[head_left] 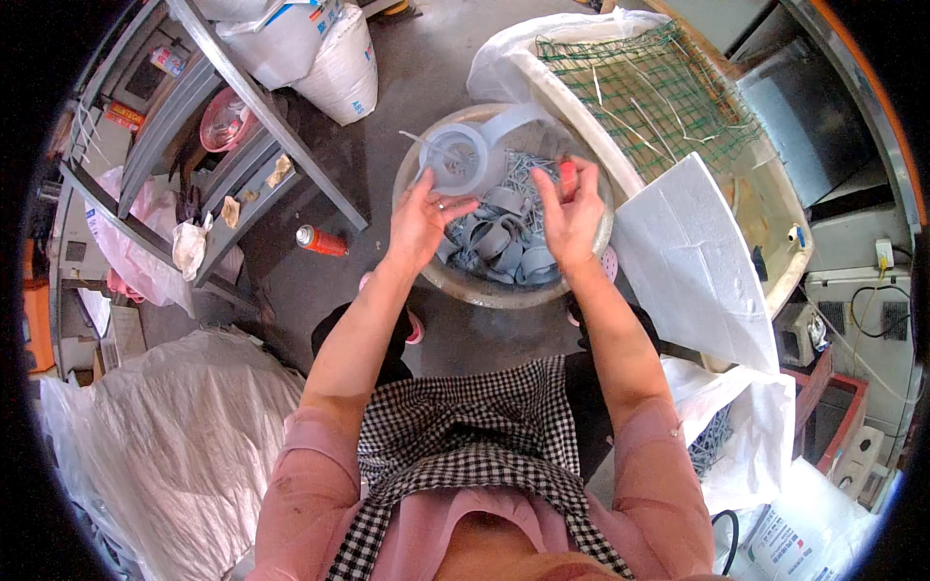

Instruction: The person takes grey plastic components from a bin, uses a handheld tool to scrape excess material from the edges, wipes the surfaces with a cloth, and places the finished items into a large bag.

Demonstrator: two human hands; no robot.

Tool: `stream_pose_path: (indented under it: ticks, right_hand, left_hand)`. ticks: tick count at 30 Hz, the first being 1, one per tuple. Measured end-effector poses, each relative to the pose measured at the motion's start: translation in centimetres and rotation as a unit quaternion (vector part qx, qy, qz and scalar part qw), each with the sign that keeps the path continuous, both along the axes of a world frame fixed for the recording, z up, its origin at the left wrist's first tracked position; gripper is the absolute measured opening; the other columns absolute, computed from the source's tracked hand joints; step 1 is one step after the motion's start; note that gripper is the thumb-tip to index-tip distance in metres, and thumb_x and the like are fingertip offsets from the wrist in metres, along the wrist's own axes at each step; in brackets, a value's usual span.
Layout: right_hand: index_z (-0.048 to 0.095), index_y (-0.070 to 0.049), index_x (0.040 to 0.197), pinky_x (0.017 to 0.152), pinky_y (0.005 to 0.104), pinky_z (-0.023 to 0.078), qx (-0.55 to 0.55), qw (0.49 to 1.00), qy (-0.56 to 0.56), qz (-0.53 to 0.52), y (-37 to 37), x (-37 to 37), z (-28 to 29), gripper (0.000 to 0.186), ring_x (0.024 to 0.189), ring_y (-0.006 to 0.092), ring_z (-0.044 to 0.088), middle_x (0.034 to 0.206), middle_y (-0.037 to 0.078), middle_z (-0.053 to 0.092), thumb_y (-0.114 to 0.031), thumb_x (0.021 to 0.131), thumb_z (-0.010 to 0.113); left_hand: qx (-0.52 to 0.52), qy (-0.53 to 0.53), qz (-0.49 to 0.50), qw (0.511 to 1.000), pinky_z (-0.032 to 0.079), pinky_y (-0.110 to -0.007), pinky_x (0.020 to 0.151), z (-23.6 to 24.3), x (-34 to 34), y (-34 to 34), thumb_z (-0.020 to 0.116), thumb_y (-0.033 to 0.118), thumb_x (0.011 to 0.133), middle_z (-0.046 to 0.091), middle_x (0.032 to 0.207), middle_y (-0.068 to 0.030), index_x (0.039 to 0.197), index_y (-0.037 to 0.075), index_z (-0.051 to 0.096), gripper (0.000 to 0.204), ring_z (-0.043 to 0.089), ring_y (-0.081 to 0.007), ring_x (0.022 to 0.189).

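My left hand (423, 225) is curved with thumb and fingers at the lower edge of a translucent ring (453, 160), which looks like a roll of clear tape. A wide see-through strip (513, 120) arcs from it toward the right. My right hand (573, 215) is closed in a pinch, with something red (567, 176) at its fingers; what it grips is too small to tell. Both hands are over a round basin (455, 289). Inside it lie grey curved plastic pieces (502, 242) and a heap of thin grey pieces (523, 174).
A tub (790, 266) with green netting (639, 82) stands at the right, a white sheet (693, 252) leaning by it. To the left are a metal rack (276, 126) and an orange-red can (322, 241). White sacks (339, 73) stand beyond; a large pale sack (174, 426) lies near left.
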State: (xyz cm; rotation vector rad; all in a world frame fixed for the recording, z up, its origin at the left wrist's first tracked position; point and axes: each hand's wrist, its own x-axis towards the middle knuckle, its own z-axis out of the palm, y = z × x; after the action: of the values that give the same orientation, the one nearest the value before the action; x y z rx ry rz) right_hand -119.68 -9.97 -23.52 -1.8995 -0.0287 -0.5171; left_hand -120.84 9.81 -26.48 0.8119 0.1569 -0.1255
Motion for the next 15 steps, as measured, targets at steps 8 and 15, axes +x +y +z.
stream_pose_path:
  ticks: [8, 15]
  right_hand:
    - [0.051, -0.007, 0.114, 0.055, 0.0284, 0.043, -0.031, 0.999, -0.011, 0.007, -0.8, 0.4, 0.9, 0.054, 0.056, 0.0173, 0.050, 0.072, 0.010, 0.058, -0.035, 0.072, 0.072]
    - [0.053, -0.004, 0.103, 0.061, 0.0334, 0.046, -0.040, 0.999, -0.030, -0.013, -0.6, 1.0, -0.1, 0.032, 0.063, 0.0257, 0.057, 0.080, 0.015, 0.061, -0.027, 0.082, 0.061]
  left_hand:
    - [0.118, -0.027, 0.007, 0.993, 0.052, -0.046, 0.079, 1.0, -0.3, -0.2, 0.038, 0.027, 0.095, 0.053, 0.116, -0.0146, 0.120, -0.003, 0.043, 0.040, 0.056, -0.0268, 0.103]
    - [0.116, -0.040, -0.028, 0.992, 0.053, -0.045, 0.079, 0.2, -0.5, -0.6, 0.037, 0.026, 0.095, 0.052, 0.118, -0.0154, 0.122, -0.005, 0.040, 0.041, 0.056, -0.0274, 0.103]
